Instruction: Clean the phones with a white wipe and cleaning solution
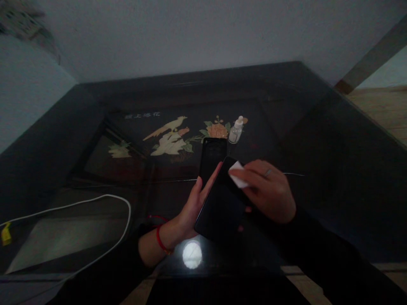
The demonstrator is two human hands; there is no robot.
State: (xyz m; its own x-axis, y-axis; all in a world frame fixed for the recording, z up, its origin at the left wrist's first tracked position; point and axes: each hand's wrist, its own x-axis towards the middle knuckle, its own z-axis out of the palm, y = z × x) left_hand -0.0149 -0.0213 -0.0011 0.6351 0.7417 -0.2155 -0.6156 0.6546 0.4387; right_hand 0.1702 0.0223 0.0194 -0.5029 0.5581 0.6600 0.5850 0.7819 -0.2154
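A dark smartphone (pixel 222 207) lies tilted in my left hand (pixel 192 207), its black screen facing up. The thumb runs along one long edge, and fingertips show at the opposite edge. My right hand (pixel 270 188) pinches a folded white wipe (pixel 238 176) and presses it on the upper part of the screen. Behind the phone, a black phone case (pixel 213 154) rests on the table, partly covered by my left hand and the phone. A small clear dropper bottle (pixel 235 131) with a white top stands to the right of the case.
The glossy black table (pixel 318 148) has a bird-and-flower picture (pixel 171 140) on its surface. A white cable (pixel 124 201) with a yellow tag (pixel 5 234) curves across the left side. A pale wall (pixel 190 38) stands behind the table.
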